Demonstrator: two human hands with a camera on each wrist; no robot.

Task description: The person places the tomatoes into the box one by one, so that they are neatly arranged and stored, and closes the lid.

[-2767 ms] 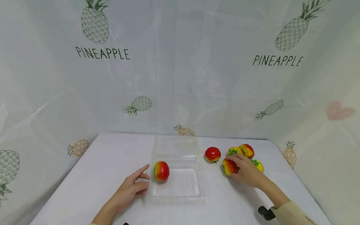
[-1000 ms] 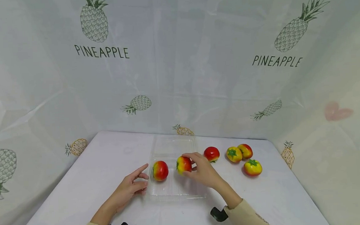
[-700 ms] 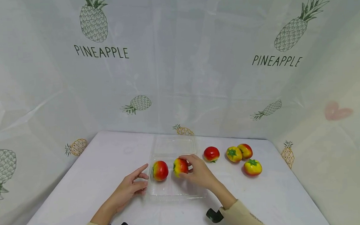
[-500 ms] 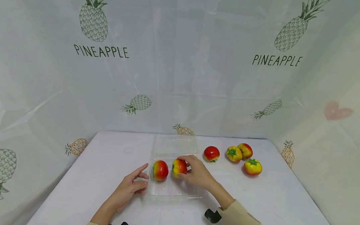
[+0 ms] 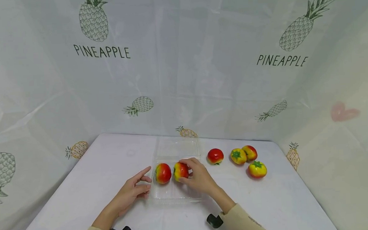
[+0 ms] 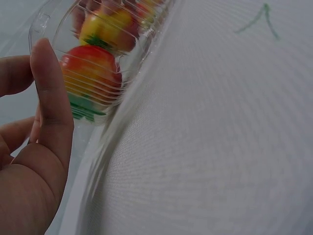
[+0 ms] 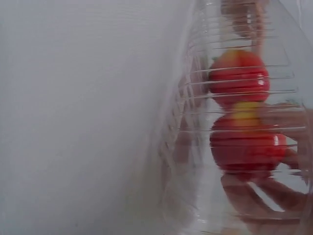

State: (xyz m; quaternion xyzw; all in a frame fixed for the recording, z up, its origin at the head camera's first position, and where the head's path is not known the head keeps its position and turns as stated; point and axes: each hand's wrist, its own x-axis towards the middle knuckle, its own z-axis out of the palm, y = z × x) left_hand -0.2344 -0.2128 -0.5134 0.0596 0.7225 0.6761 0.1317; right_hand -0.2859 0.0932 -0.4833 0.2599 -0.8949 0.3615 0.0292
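Observation:
An open clear plastic clamshell box (image 5: 187,194) lies on the table, its lid (image 5: 176,148) folded back. One red-and-yellow persimmon (image 5: 163,173) rests in its left part. Beside it, my right hand (image 5: 202,178) pinches a second persimmon (image 5: 181,171) between thumb and fingers, inside the box. Through the ribbed wall in the right wrist view, the held persimmon (image 7: 244,147) appears against the other one. My left hand (image 5: 131,193) rests at the box's left edge with fingers loosely extended; in the left wrist view its thumb (image 6: 51,98) is by the rim.
Right of the box lies a red persimmon (image 5: 215,156). Farther right are more persimmons: a yellow one (image 5: 238,156) against a red-yellow one (image 5: 249,153), and another (image 5: 257,169) nearer. A pineapple-print curtain (image 5: 182,77) surrounds the white table (image 5: 91,177).
My right hand has taken a persimmon from the group at right and carried it left into the box, up close to the first one. The left hand has stayed in place.

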